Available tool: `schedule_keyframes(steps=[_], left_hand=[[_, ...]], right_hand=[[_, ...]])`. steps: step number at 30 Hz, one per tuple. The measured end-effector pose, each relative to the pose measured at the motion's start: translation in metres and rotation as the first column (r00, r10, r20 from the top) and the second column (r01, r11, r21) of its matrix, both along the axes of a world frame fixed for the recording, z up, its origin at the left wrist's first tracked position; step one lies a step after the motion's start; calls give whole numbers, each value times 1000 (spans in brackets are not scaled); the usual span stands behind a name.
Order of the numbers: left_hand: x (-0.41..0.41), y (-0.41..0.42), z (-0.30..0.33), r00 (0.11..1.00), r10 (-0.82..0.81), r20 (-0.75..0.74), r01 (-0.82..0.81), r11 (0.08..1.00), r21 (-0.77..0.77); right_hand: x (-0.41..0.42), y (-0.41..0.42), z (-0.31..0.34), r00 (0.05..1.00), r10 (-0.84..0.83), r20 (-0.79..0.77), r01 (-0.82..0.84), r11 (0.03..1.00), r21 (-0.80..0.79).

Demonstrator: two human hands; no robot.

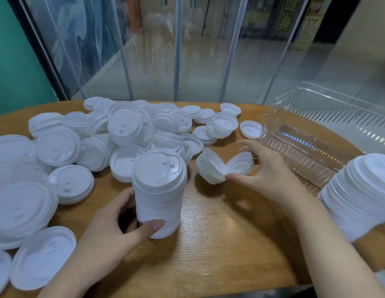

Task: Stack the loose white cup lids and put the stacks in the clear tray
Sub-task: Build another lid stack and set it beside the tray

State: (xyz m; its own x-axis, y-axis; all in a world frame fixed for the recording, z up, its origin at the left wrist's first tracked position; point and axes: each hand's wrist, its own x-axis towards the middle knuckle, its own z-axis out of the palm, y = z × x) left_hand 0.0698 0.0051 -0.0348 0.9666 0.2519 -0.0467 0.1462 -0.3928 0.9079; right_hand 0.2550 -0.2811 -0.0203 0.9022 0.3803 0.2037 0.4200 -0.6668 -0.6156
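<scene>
- The left hand grips a tall stack of lids low on its side, the thumb pressed across the front near the base and the other fingers curled behind it.
- That stack stands on the wooden worktop, leaning slightly, with a sip-hole lid uppermost and facing up.
- The right hand holds two lids lifted just above the worktop. They are tilted against each other like an open shell, hollow sides turned inward.
- The right forefinger touches the place where the two rims meet; the remaining fingers curve round the far lid.
- The two hands are near each other, the lifted pair just to the right of the tall stack and not touching it.
- Beyond the right hand lies the clear tray, ribbed and see-through, set slantwise on the right part of the worktop. No lids show inside it.
- A second stack stands at the right edge of the view, just in front of the tray and beside the right forearm.
- A heap of loose lids covers the left and middle of the worktop, some face up, some hollow side up, many overlapping.
- A few single lids lie apart between the heap and the tray.
- Behind the worktop hang clear plastic curtain strips.
</scene>
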Motion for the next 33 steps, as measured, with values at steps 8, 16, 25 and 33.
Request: schedule_keyframes(steps=[8,16,25,33], left_hand=[[1,-1,1,1000,4,-1,-4,1000,-3],[0,-1,1,1000,6,-7,-6,1000,-17],[1,-1,0,1000,5,1,-5,1000,-5],[2,-1,-1,1000,2,14,-2,1000,13]], right_hand=[[0,10,-7,993,-90,-81,96,992,80],[0,24,-12,971,-152,-186,190,960,204],[0,20,-15,966,-108,-233,135,986,100],[-5,13,-14,966,37,-256,-62,994,-91]])
